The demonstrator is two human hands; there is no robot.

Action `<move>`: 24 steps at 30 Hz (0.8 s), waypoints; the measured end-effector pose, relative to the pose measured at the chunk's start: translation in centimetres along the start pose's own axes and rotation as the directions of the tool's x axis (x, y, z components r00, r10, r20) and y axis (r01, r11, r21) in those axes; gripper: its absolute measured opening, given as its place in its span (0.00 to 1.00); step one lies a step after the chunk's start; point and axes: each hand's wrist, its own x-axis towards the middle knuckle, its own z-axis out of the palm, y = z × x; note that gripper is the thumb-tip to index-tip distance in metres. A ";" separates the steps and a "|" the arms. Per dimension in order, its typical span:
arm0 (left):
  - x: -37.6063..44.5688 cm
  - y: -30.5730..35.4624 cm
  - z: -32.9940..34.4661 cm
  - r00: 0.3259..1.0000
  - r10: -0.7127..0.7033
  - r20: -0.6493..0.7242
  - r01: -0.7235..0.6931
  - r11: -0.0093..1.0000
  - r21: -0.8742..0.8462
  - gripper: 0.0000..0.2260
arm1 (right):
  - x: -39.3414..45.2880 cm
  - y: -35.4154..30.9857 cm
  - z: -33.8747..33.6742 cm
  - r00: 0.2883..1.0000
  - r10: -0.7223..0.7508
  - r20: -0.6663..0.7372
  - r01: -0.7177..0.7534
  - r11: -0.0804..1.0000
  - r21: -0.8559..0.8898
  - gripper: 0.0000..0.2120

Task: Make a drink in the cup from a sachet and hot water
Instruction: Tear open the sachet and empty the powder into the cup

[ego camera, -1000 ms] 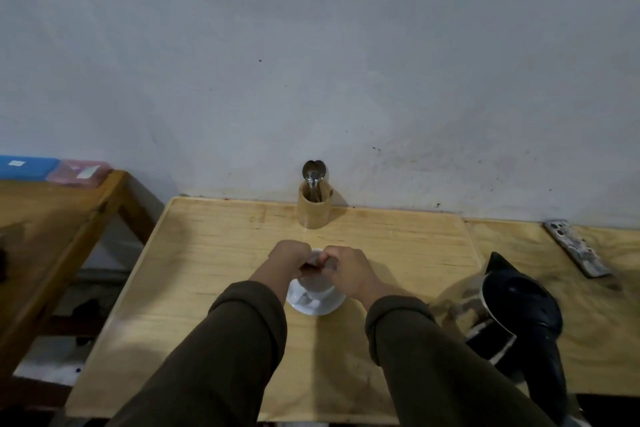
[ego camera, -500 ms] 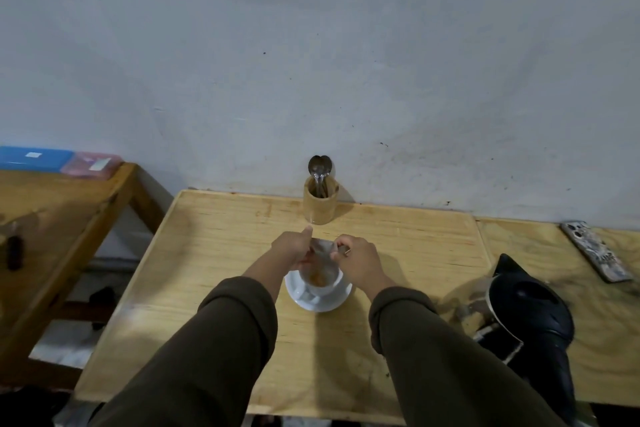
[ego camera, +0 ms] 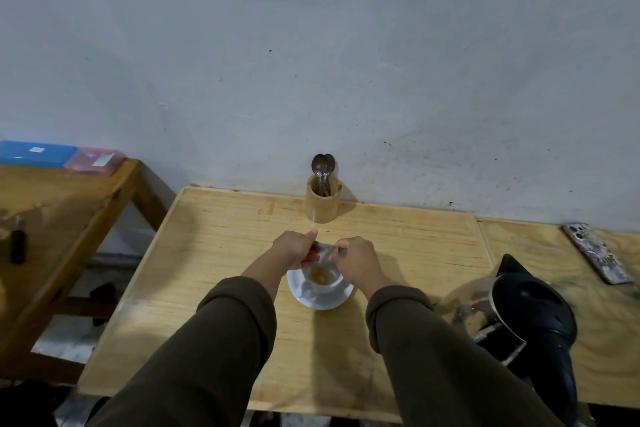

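A white cup (ego camera: 323,284) stands on a white saucer (ego camera: 320,300) in the middle of the wooden table (ego camera: 214,253). Orange-brown powder lies in the bottom of the cup. Just above its far rim, my left hand (ego camera: 294,248) and my right hand (ego camera: 356,258) pinch a small silvery sachet (ego camera: 325,252) between them, one on each side. A steel kettle with a black lid and handle (ego camera: 533,319) stands at the right, near the front edge.
A wooden holder with spoons (ego camera: 322,199) stands against the wall behind the cup. A phone (ego camera: 597,253) lies at the far right. A lower wooden table (ego camera: 52,205) at the left carries a blue box (ego camera: 34,153) and a pink box (ego camera: 93,160).
My hands were closed together over the cup; they have drawn slightly apart with the sachet held above it, and orange-brown powder now shows in the cup.
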 end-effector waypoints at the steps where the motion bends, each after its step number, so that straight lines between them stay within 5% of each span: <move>1: 0.1 -0.1 0.0 1.000 0.001 0.006 -0.001 1.000 0.003 0.18 | 0.1 -0.1 0.1 1.000 -0.006 -0.006 0.006 1.000 -0.010 0.07; 4: 0.1 -0.2 -0.1 1.000 0.004 0.004 -0.004 1.000 0.001 0.15 | 0.2 -0.3 0.2 1.000 0.000 -0.018 0.000 1.000 -0.005 0.03; 24: -0.3 0.0 -0.3 1.000 0.006 0.021 -0.005 0.999 -0.036 0.13 | 0.5 -0.7 0.5 0.998 -0.049 -0.035 0.043 0.988 -0.145 0.19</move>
